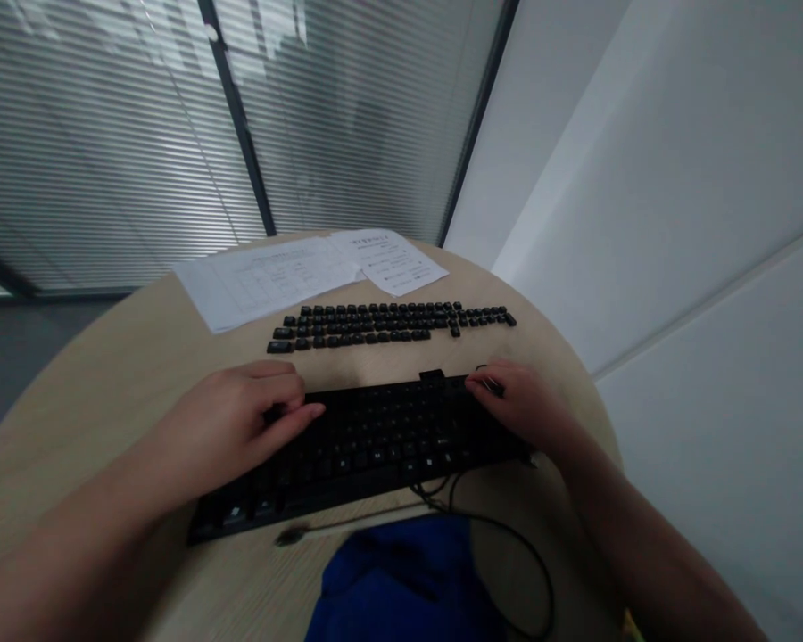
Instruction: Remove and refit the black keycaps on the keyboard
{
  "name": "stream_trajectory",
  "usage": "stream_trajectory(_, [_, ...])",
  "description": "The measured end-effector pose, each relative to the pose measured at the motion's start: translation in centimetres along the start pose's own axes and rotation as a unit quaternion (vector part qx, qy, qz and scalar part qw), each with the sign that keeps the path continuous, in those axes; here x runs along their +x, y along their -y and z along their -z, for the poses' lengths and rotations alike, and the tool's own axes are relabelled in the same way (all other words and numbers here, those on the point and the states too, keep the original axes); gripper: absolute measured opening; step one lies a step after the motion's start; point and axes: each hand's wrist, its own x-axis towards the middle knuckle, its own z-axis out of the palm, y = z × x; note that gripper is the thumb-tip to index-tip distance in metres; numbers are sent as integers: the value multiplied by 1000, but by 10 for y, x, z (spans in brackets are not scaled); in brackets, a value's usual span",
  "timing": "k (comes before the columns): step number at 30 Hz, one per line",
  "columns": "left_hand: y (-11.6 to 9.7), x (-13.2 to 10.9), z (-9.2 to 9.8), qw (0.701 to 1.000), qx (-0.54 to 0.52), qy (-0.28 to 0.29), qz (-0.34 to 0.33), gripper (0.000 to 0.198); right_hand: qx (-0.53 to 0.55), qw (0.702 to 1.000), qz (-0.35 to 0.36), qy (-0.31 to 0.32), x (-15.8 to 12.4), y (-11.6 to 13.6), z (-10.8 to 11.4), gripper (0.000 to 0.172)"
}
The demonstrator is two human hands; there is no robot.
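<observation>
A black keyboard (375, 437) lies at a slant on the round table, its left end nearer to me; many keycaps are on it, though the dark surface hides which spots are bare. My left hand (254, 410) is closed at its far left edge, thumb over the top and fingers curled, partly hidden. My right hand (518, 401) pinches at the far right corner, where a thin, shiny wire-like piece (492, 384) shows by the fingers; its kind is unclear. Beyond the keyboard, loose black keycaps (375, 323) stand in several rows.
Printed sheets (274, 276) lie at the back of the wooden table (100, 383). In front of the keyboard are a slim brush (291, 535) and a looping black cable (528, 544). Blue fabric (401, 588) is at the near edge. A white wall (709, 223) rises on the right.
</observation>
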Motion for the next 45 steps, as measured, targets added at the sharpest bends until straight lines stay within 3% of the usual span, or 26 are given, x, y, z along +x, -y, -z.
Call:
stream_trajectory(9, [2, 4, 1, 991, 121, 8, 53, 34, -31, 998, 9, -59, 3, -15, 9, 27])
stream_trajectory(13, [-15, 17, 8, 980, 163, 96, 69, 29, -43, 995, 94, -3, 5, -2, 18, 24])
stream_trajectory(17, [-31, 35, 10, 967, 160, 172, 94, 27, -70, 989, 122, 44, 34, 11, 19, 25])
stream_trajectory(23, [-22, 40, -1, 986, 121, 77, 85, 28, -44, 978, 148, 140, 87, 9, 8, 24])
stream_trajectory(30, [-4, 28, -5, 993, 90, 12, 70, 35, -53, 970, 153, 183, 104, 6, -5, 22])
stream_trajectory(40, [-7, 32, -16, 997, 61, 3, 39, 33, -80, 979, 141, 122, 94, 18, -15, 24])
stream_trajectory(43, [-10, 30, -17, 999, 42, -21, 24, 32, -55, 984, 136, 104, 94, 18, -5, 23])
stream_trajectory(45, [-14, 28, -19, 999, 14, -49, 5, 21, -4, 987, 123, 108, 96, 20, 8, 27])
